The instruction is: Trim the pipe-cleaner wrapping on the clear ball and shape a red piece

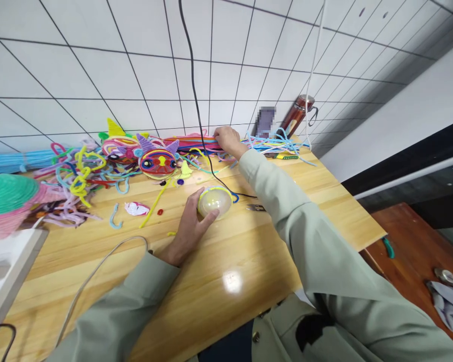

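Observation:
My left hand [192,226] is wrapped around the side of a clear plastic dome [216,203] with yellow and blue pipe cleaner along its upper rim. At the back by the wall, my right hand [229,140] reaches onto a bundle of coloured pipe cleaners [191,143]; its fingertips are partly hidden, so what they pinch I cannot make out. Just right of the dome lies a pair of small thread snips [255,207]. Left of the bundle sits a pipe-cleaner animal face [158,163] with purple horns, in front of a second pipe-cleaner figure [117,143].
A black cable [192,75] hangs down across the table. Loose pipe cleaners [83,173], a green and pink pipe-cleaner piece [11,193] and a white power strip [13,271] lie left. A phone [265,122] and a brown bottle [296,115] lean on the wall.

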The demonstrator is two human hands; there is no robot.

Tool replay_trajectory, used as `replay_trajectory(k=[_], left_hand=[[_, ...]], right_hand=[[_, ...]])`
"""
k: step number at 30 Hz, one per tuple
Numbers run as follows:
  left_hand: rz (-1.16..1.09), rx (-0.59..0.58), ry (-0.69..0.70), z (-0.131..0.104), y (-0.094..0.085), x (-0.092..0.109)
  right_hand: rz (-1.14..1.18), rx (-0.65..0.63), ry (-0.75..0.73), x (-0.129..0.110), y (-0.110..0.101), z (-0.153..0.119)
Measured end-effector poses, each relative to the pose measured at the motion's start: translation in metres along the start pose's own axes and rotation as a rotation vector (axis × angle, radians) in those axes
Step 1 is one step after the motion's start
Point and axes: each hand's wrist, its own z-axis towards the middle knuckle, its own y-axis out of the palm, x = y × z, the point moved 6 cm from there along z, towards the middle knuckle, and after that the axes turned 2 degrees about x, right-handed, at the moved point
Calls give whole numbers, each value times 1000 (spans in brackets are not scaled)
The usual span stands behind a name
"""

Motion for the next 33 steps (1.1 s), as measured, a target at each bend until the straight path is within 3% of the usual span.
replay_trajectory(k=[10,21,33], left_hand=[[5,16,14,0,2,-1],[21,2,36,0,6,0],[11,24,60,2,8,4]], right_hand=[[-101,0,-238,-21,-3,-4],[-150,-90,-160,-31,-3,3],[-95,-69,-229,-28,-3,2]])
